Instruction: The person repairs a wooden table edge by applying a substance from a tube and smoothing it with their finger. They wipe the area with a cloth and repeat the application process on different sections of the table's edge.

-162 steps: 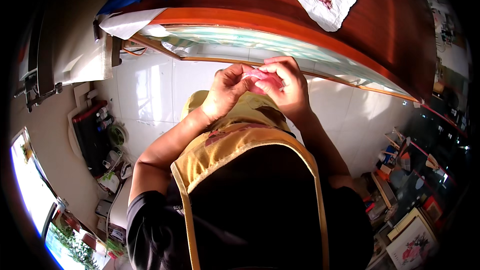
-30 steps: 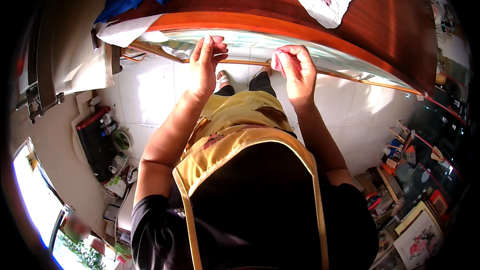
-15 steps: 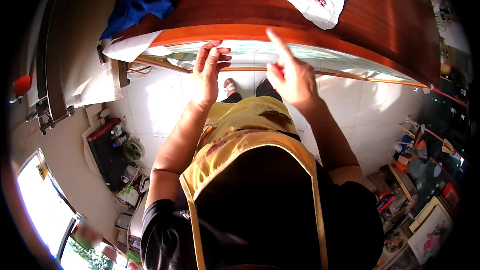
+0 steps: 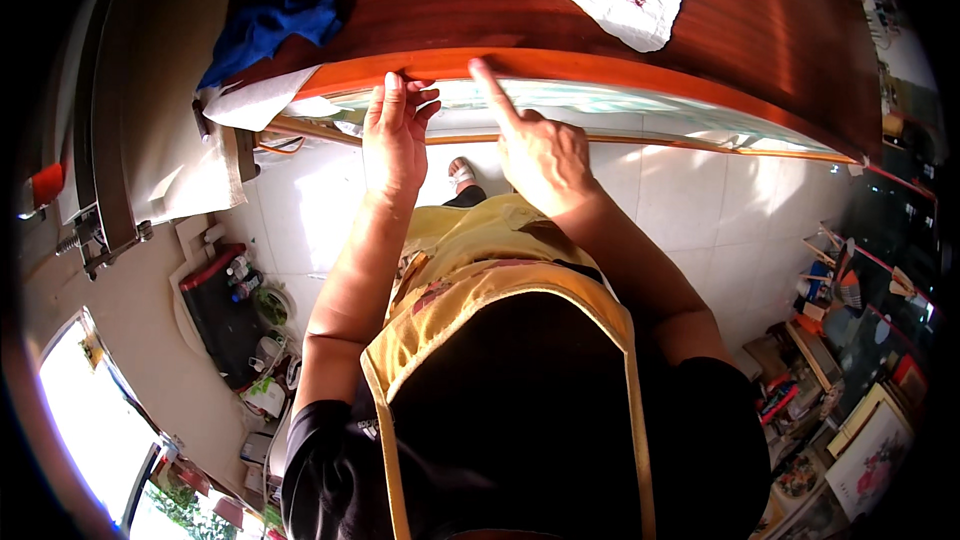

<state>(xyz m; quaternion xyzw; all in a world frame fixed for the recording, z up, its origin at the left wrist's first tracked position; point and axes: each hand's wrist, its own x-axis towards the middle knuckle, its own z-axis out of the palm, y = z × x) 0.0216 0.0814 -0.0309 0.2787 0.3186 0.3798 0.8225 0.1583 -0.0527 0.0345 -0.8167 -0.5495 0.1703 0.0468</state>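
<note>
My left hand is raised at the front edge of the dark red wooden table, fingers apart and slightly bent, holding nothing visible. Beside it, my right hand has its index finger stretched up to the orange front rim, while its other fingers curl under; whether they hold anything is hidden. On the tabletop above my hands lie a crumpled white paper with dark red bits on it and, to the left, a bunched blue cloth.
Below the table edge are a pale green-striped glass or sheet and a wooden rail. A metal-framed bench stands left. Shelves with clutter are at lower right, a black case at lower left, tiled floor below.
My right hand has swung left toward my left hand, index finger now straightened. The pink piece it held earlier is out of sight. My hands were together around that piece in the oldest frame.
</note>
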